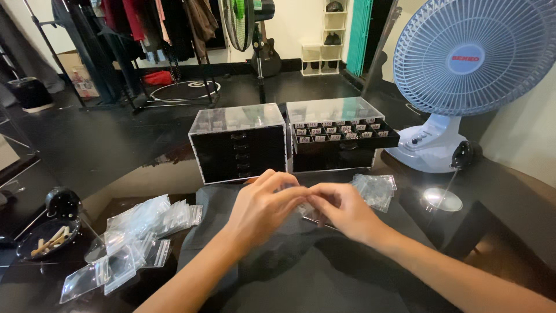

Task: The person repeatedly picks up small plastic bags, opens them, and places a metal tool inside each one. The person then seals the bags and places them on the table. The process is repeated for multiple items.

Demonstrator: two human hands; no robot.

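A person's left hand (pixel 263 206) and right hand (pixel 341 210) meet fingertip to fingertip over a dark cloth (pixel 301 266) near the middle of the glossy black tabletop (pixel 116 156), just in front of two small drawer chests. Between the fingertips sits something small and clear, most likely a little plastic bag (pixel 306 194), though it is almost wholly hidden by the fingers and its outline cannot be made out. What shows of it lies level, running from one hand to the other, with each hand at one end, so neither hand is plainly the nearer. The fingers of both hands are drawn together in a pinch; the left thumb and forefinger close over the hidden piece, the right fingertips press in from the other side.

Behind the hands, toward the far edge, stands a black chest with a clear lid (pixel 238 145), its drawers shut. Just beside it on the right stands a second chest (pixel 339 136), whose top drawer is pulled out to show rows of small labelled compartments. A loose heap of clear zip bags (pixel 136 237) spreads toward the near left corner, and a smaller stack of bags (pixel 375 188) lies just right of the hands. A dark dish with pale sticks (pixel 47 239) rests at the left edge; a light blue desk fan (pixel 463 64) stands at the far right.
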